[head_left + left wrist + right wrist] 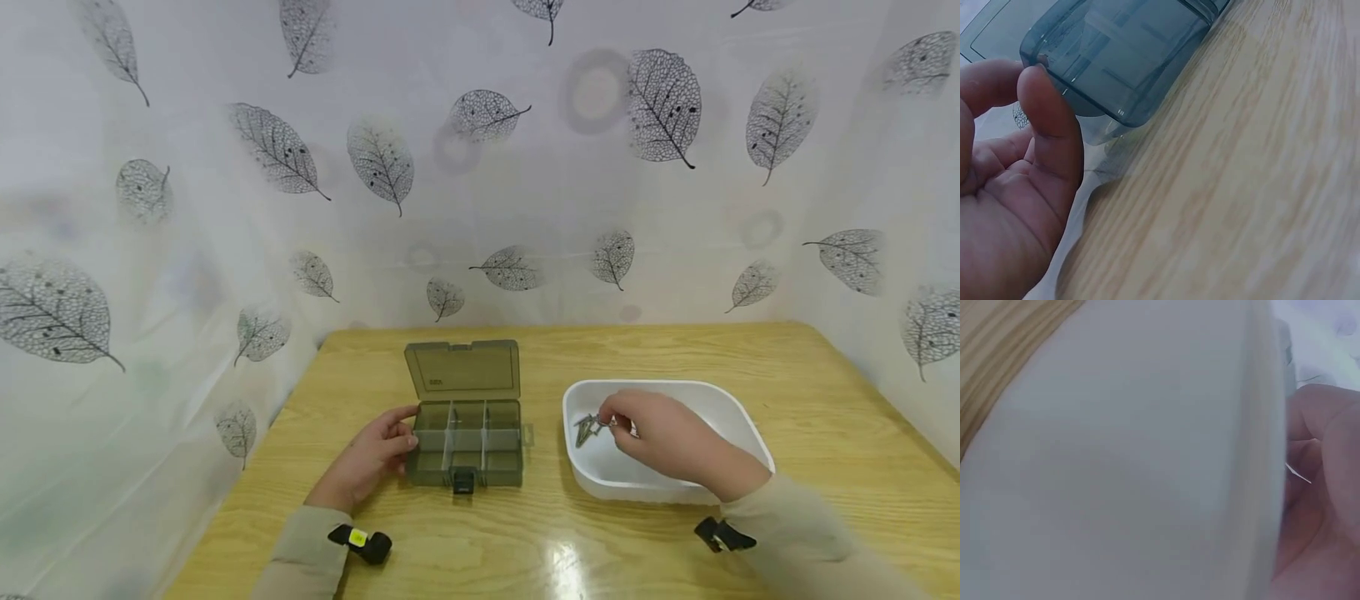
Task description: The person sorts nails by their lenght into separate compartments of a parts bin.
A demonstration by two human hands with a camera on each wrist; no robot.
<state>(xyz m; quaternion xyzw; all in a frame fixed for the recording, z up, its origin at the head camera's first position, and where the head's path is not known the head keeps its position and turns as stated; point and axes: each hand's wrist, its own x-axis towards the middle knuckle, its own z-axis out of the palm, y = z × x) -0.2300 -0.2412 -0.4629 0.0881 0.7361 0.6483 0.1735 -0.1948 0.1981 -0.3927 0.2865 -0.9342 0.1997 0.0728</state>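
The small, slender silvery and brassy metal pieces (587,429) lie in a loose cluster toward the left end of the shallow white tray with rounded corners (720,392), and your right hand (660,433) reaches in over the tray's near right side to them. Your right fingers are bent, their tips down at the cluster and touching it; you cannot tell from these views whether they pinch a piece. From your right wrist, the outer wall of the tray fills most of the view, with part of that hand behind its rim. To the left, apart from the tray, sits the smoky grey-green translucent plastic compartment box (465,458), flat on the light wood-grain bench (517,542). Its hinged lid (465,371) stands raised at the back, dividers split its inside into two rows of three, and a dark latch (463,480) shows at the middle of its front wall. Your left hand (375,450) holds the box by its left side, thumb and fingers bent onto the edge, as the left wrist view also shows. Beige sleeves (795,525) cover both your forearms, and on each sits a black wrist device (367,546), the left one bearing a yellow label. Behind the bench hangs a whitish sheet (420,50) printed with dark, veined skeleton leaves.
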